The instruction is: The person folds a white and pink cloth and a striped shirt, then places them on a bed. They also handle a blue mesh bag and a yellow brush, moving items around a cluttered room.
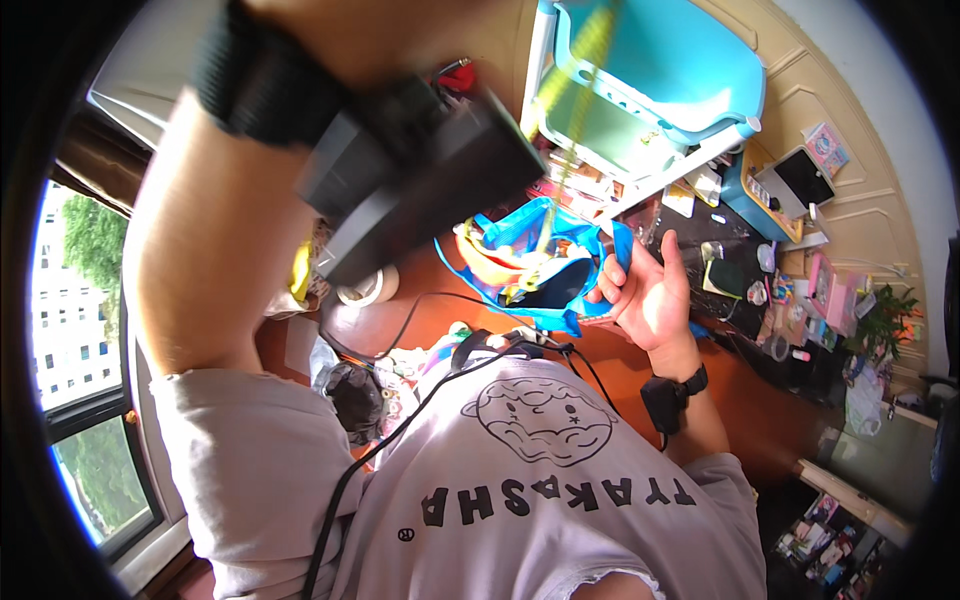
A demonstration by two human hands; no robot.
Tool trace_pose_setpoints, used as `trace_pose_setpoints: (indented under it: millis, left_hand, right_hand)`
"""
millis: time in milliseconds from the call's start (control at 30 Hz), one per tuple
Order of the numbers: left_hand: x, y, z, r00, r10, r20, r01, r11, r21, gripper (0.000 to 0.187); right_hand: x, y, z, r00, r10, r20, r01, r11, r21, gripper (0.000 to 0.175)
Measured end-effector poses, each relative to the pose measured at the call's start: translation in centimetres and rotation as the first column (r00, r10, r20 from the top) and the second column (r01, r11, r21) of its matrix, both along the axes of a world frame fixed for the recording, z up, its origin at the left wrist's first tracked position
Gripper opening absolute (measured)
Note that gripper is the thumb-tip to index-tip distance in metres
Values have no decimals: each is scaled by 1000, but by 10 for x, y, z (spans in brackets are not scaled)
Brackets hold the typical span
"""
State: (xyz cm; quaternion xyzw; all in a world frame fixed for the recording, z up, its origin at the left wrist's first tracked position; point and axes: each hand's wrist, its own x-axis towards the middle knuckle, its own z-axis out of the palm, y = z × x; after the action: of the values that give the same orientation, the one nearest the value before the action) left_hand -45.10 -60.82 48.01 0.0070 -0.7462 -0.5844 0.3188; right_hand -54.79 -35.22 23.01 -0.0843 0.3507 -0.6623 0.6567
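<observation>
My left arm is raised close to the camera at the upper left, with a black band and a blurred black device at its wrist. Only a blurred part of my left hand (360, 34) shows at the top edge; its fingers are hidden. My right hand (649, 296) has its fingers curled on the right edge of an open blue bag (491, 232), thumb apart. Orange, yellow and white items lie in the bag. A blurred yellow-green strip (574, 120) hangs from the top edge down into the bag.
A turquoise plastic bin (720, 67) in a white frame stands beyond the bag. At right, a dark table (679, 217) bears a tablet, boxes and small items. A black cable (409, 416) crosses my shirt. A black plastic bag (356, 401) is at lower left, near a window (90, 315).
</observation>
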Motion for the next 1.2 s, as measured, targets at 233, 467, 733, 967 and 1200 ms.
trace_pose_setpoints:
  millis: [233,467,733,967,1200]
  left_hand:
    - [60,97,-64,831,-531,165,169,524,835,29]
    - [105,97,-237,667,-706,238,56,366,929,27]
    - [160,78,-403,449,106,887,296,919,-260,59]
    - [109,132,-431,636,162,754,331,826,-457,57]
    - [75,145,-460,520,139,843,158,954,-254,39]
  right_hand:
    - [26,21,7,988,-104,-113,119,983,137,82]
    - [48,55,37,990,-135,46,137,989,-51,87]
    - [86,68,68,990,-127,-54,127,992,-9,90]
    - [107,65,111,990,-31,-140,34,999,18,95]
    - [119,79,126,992,52,-116,-50,998,24,107]
